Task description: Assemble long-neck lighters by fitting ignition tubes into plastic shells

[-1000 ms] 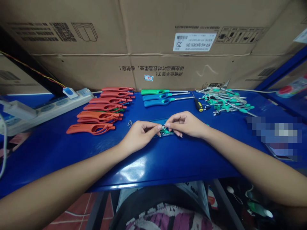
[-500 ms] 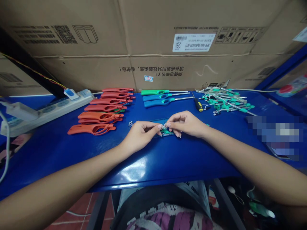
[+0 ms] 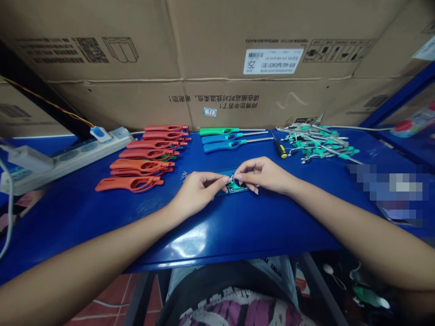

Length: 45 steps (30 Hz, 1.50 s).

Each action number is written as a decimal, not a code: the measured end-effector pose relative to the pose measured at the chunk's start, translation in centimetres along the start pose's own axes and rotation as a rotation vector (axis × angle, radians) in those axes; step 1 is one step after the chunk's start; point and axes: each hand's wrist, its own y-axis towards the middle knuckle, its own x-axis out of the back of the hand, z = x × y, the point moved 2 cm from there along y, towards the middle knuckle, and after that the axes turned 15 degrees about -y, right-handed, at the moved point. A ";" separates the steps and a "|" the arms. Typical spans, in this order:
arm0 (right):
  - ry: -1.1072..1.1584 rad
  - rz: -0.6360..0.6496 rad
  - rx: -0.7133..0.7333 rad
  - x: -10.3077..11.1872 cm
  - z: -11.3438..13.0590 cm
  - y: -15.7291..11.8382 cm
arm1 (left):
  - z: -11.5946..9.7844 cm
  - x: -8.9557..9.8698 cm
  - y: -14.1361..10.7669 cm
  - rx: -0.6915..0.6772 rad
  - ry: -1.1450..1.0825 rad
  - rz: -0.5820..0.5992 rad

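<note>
Here, the left hand (image 3: pixel 200 191) and right hand (image 3: pixel 267 175) pinch a tiny whitish part (image 3: pixel 230 179) — half-hidden, glossy — over a blue casing (image 3: pixel 228 172).

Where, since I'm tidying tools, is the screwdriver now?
In the head view, the yellow-and-black screwdriver lies right of centre on the tabletop, between the nearer blue lighter and the pile of teal-and-silver parts.

Casing (image 3: pixel 224 172) centre | handle shells (image 3: pixel 136 154) left | 3 lighters (image 3: pixel 215 138) behind | screwdriver (image 3: pixel 280 148) right-rear
</note>
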 end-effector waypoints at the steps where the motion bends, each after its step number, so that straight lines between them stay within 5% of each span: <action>1: -0.016 0.001 0.002 0.0 0.0 0.0 | 0.0 0.0 0.0 -0.002 0.011 -0.001; 34: -0.079 -0.032 -0.013 0.2 0.2 -0.1 | -0.2 0.3 -0.2 -0.042 0.018 0.014; 45: -0.039 -0.102 -0.073 1.1 0.1 -0.1 | -1.5 1.0 -0.5 -0.321 0.545 0.086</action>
